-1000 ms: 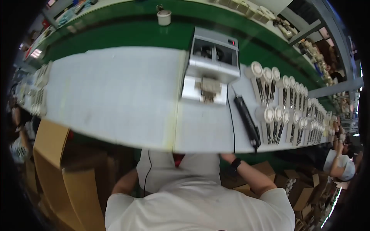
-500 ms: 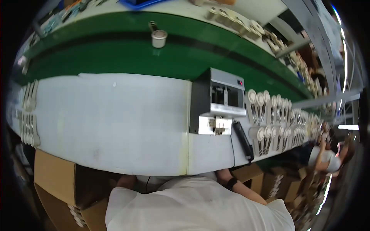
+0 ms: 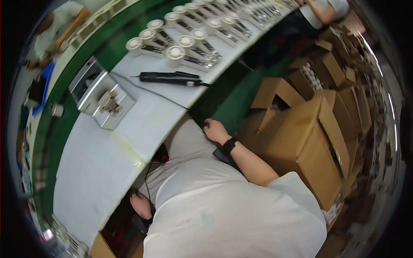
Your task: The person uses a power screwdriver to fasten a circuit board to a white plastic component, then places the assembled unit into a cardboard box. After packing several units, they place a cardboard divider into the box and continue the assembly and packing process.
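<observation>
My right hand (image 3: 216, 130), with a black band at its wrist, is beside my right thigh, off the table's edge. Its fingers are curled in, and I cannot make out whether they hold anything. Low by my left thigh, under the table edge, is my left hand (image 3: 141, 205); its fingers are partly hidden. A thin dark cable hangs close to it. Nearest the right hand on the white tabletop (image 3: 92, 161) lies a black electric screwdriver (image 3: 170, 78) with a cord. Left of that stands a grey box-shaped screw feeder (image 3: 101, 94).
Rows of white round-headed parts (image 3: 175, 52) with long shiny handles fill the table's far right. Open cardboard boxes (image 3: 297, 129) crowd the floor at my right; another box (image 3: 102, 247) sits lower left. One person (image 3: 60, 28) is across the table, another (image 3: 320, 13) farther along it.
My view and body have turned to the right, bringing the right-hand boxes closer. My right hand has come out from the table's edge, and more of my left hand shows.
</observation>
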